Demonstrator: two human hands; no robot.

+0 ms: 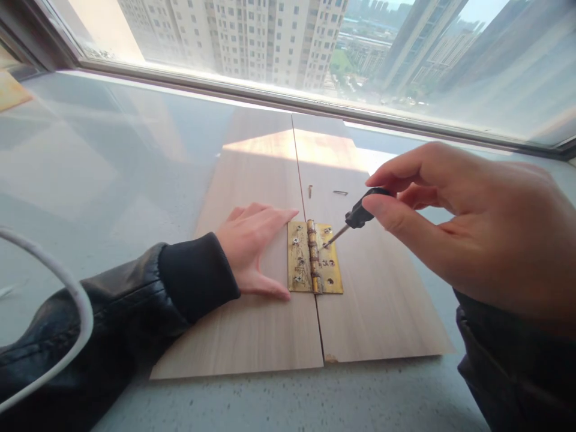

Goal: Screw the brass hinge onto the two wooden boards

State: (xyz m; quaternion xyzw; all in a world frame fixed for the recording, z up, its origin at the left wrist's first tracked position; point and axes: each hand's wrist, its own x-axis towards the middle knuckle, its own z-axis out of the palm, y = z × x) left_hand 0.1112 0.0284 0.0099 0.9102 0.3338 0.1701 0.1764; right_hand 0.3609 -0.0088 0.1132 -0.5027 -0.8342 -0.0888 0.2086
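An indoor spot high up in a tall building is shown; whether it belongs to a home or an office cannot be told. A pale grey, speckled, glossy window ledge (270, 399) is bordered by a large glass window (495, 102) in a dark brown frame (51, 45), through which beige, many-windowed high-rise towers (261, 42) are seen.

"Where does the hinge (293, 258) lie?"

"Across your two boards (243, 327) on the window sill (225, 405), your left hand (252, 246) at its left edge."

"And behind it?"

"Two fasteners (310, 192) on your right board (382, 288), then the window (288, 99); right of the hinge, your right hand (472, 222) and screwdriver (359, 214)."
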